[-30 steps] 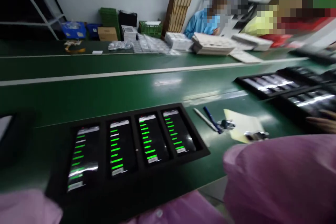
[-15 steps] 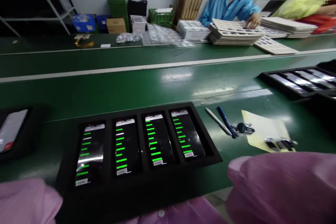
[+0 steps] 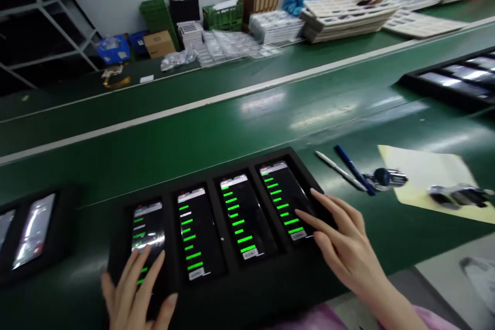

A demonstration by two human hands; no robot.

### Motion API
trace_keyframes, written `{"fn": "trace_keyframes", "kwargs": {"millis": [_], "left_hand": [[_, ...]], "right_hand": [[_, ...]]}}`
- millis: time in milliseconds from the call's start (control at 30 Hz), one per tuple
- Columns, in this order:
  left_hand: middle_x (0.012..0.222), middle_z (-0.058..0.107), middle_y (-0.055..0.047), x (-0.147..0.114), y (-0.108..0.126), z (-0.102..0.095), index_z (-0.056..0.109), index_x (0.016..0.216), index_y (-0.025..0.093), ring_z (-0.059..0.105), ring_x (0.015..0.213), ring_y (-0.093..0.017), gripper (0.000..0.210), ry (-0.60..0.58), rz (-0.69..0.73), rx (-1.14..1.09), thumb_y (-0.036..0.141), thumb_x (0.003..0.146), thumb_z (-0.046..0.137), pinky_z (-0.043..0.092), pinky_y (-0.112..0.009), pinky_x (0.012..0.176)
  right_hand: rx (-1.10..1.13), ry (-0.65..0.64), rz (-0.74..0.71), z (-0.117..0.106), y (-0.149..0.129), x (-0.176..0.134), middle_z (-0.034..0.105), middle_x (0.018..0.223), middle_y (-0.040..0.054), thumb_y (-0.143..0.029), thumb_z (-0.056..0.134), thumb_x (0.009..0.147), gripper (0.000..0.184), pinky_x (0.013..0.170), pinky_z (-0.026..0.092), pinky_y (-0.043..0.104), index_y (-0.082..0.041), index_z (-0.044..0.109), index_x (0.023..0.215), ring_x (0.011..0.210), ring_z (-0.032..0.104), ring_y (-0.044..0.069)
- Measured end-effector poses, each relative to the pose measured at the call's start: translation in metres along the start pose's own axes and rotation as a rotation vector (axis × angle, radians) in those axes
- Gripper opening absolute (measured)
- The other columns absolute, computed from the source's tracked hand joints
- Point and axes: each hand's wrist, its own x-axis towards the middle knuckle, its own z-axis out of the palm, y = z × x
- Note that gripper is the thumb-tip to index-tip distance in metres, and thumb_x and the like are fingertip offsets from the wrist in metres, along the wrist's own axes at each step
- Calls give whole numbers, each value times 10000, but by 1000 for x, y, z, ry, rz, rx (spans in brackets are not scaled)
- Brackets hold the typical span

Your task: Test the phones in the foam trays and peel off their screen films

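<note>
A black foam tray (image 3: pixel 228 289) lies before me with several lit phones in its slots, their dark screens lined with green bars. Over the leftmost phone (image 3: pixel 149 227) rests my left hand (image 3: pixel 135 294), its fingers spread across the lower screen and holding nothing. My right hand (image 3: pixel 348 242) is at the tray's right end with fingers apart. Its index fingertip is on or just above the rightmost phone (image 3: pixel 288 196); contact is hard to tell. Between these are two more phones, the left-middle one (image 3: pixel 197 237) and the right-middle one (image 3: pixel 247 216), with no hand on them.
Right of the tray lie a white pen (image 3: pixel 340 170), a blue pen (image 3: pixel 353 167) and yellowish paper (image 3: pixel 421 165) with shiny metallic items. More phone trays stand at left (image 3: pixel 58 247) and right (image 3: pixel 417 82). Across the green bench (image 3: pixel 174 134), a person in blue handles stacked pale trays (image 3: pixel 348 20).
Both my hands have come into view and reached the outer phones; before, only pink sleeves showed. The camera view has tilted. The person across has a hand still at the stack.
</note>
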Motion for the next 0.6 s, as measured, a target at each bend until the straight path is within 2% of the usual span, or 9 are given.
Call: {"fn": "trace_keyframes", "kwargs": {"millis": [67, 200, 300, 367, 533, 600], "left_hand": [[1638, 461, -107, -1, 2, 5, 366, 1658, 321, 351, 1592, -330, 653, -1, 16, 46, 288, 1041, 576, 10, -641, 1349], [1568, 518, -172, 4, 4, 12, 437, 1614, 199, 356, 1578, -327, 609, 35, 71, 121, 356, 1041, 569, 7, -592, 1353], [1538, 540, -190, 8, 8, 12, 519, 1532, 145, 389, 1542, -322, 548, 39, 86, 168, 398, 1047, 545, 17, -565, 1355], [1538, 540, -188, 10, 11, 10, 553, 1487, 136, 403, 1522, -319, 522, 19, 95, 195, 420, 1049, 534, 12, -562, 1356], [1557, 532, -153, 13, 19, 4, 589, 1461, 170, 403, 1516, -304, 486, -38, 124, 229, 421, 1046, 561, -26, -577, 1352], [1575, 517, -141, 15, 24, 3, 604, 1456, 195, 400, 1521, -303, 473, -56, 147, 224, 419, 1040, 584, -32, -594, 1348]], "right_hand": [[74, 0, -51, 3, -11, 6, 462, 1611, 149, -268, 439, 1108, 347, 1074, 438, 525, -205, 698, 1330, 1418, 461, 339], [154, -61, -244, 11, -35, 22, 499, 1562, 136, -349, 415, 1131, 360, 1092, 399, 517, -230, 696, 1322, 1395, 465, 319], [163, -48, -289, 20, -41, 27, 509, 1539, 160, -307, 425, 1126, 347, 1086, 389, 513, -199, 679, 1335, 1388, 466, 324], [176, -35, -307, 25, -41, 28, 510, 1533, 178, -282, 425, 1120, 348, 1071, 393, 514, -176, 663, 1350, 1382, 473, 336], [46, -30, -323, 28, -37, 28, 520, 1541, 185, -364, 447, 1115, 346, 1040, 364, 567, -208, 682, 1315, 1316, 513, 383], [69, 0, -296, 26, -36, 27, 529, 1522, 189, -313, 436, 1110, 324, 1032, 374, 559, -205, 674, 1301, 1308, 524, 375]]}}
